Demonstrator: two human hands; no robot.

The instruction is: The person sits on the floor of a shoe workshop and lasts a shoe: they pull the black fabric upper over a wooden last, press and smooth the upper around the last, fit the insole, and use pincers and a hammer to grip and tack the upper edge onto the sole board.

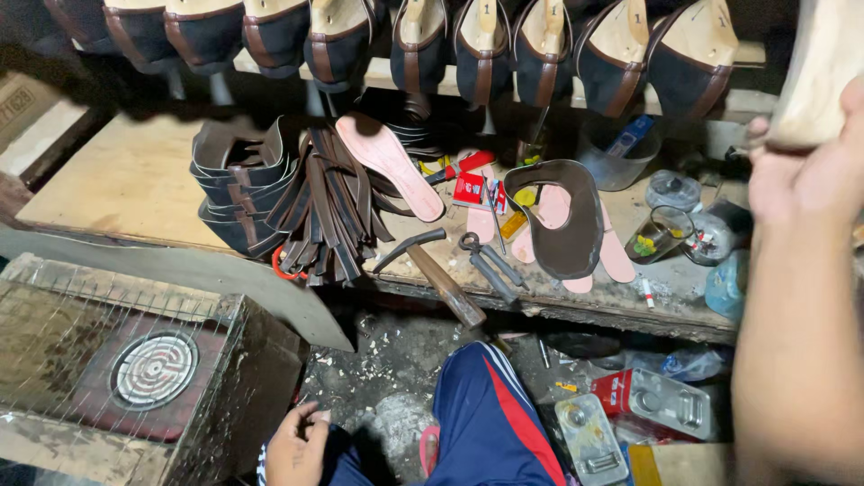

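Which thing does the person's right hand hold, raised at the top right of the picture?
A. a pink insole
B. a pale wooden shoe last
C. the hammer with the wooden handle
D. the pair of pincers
B: the right hand grips a pale wooden shoe last; the hammer, pincers and pink insole lie on the workbench.

Bare forearms; navy track trousers (490, 423) with red and white side stripes.

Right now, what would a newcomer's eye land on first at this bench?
Likely the row of dark shoe uppers on wooden lasts along the back, then the heap of dark leather straps mid-bench with a hammer beside it. The right hand holds up a pale wooden last at top right; the left hand rests low.
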